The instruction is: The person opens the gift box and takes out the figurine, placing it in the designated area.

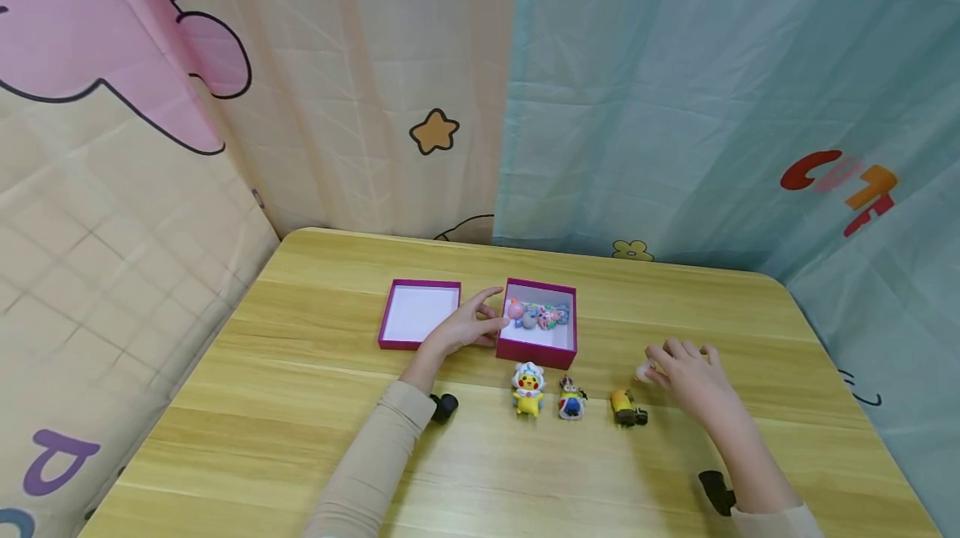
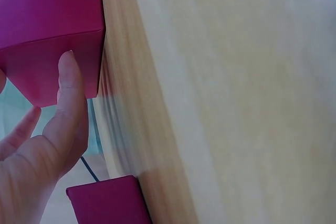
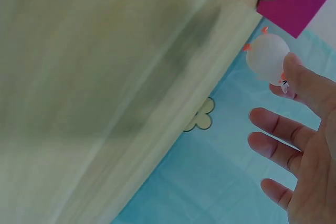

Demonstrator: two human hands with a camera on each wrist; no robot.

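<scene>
My left hand (image 1: 472, 323) touches the left wall of an open magenta box (image 1: 536, 353), fingers extended along it; in the left wrist view a straight finger (image 2: 68, 85) presses the box's side. Inside the box lie several small pink and grey toy figures (image 1: 551, 318). My right hand (image 1: 693, 379) pinches a small white round toy figure (image 3: 268, 59) with orange feet between thumb and index finger, the other fingers spread. In the right wrist view this figure hangs above the table. Nearest to that hand on the table is a yellow minion figure (image 1: 622, 406) lying on its side.
Left of the box lies its magenta lid (image 1: 420, 313), white inside up. A Pikachu figure (image 1: 528, 389) in a white hood and a crowned minion figure (image 1: 572, 400) lie before the box. Patterned curtains (image 1: 637, 104) border the wooden table (image 1: 300, 404).
</scene>
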